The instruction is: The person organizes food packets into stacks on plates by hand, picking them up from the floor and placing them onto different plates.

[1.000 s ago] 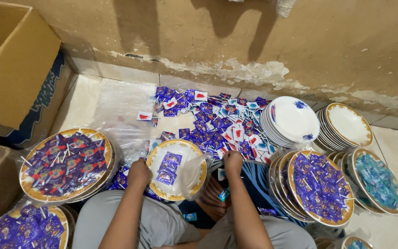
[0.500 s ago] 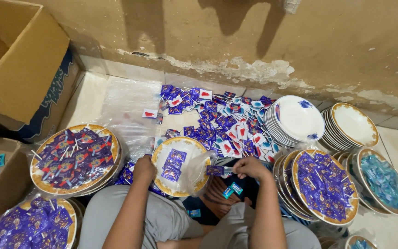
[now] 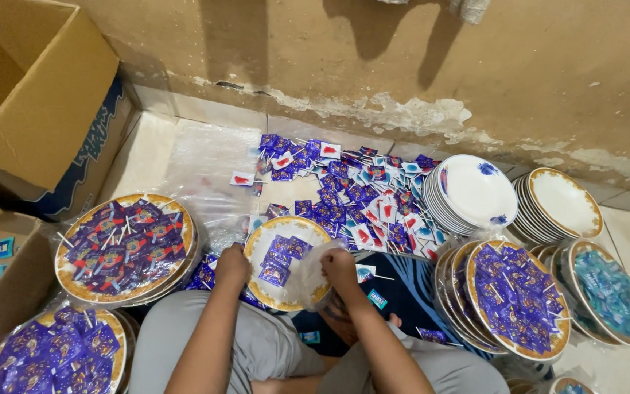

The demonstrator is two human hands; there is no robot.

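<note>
I see my left hand (image 3: 232,264) closed on the left rim of the gold-rimmed plate (image 3: 257,244), which rests on my lap and carries a few purple sachets (image 3: 280,257). My right hand (image 3: 338,266) pinches clear plastic wrap (image 3: 309,276) at the plate's right edge. Beyond the plate a pile of loose sachets (image 3: 351,197) lies on the floor. Right of the plate stand stacked white plates (image 3: 475,191).

Glossy glazed ceramic plate (image 3: 286,261) at centre, gold-rimmed, holding shiny purple foil sachets (image 3: 280,257); thin clear plastic film (image 3: 309,281) crinkles over its right edge. Upper left: matt brown corrugated cardboard box (image 3: 34,109). Upper right: smooth white glazed plate stack (image 3: 475,193). Top: rough, flaking plaster wall (image 3: 373,66). Smooth pale tiled floor (image 3: 147,153), partly under clear plastic sheet (image 3: 209,160).
</note>
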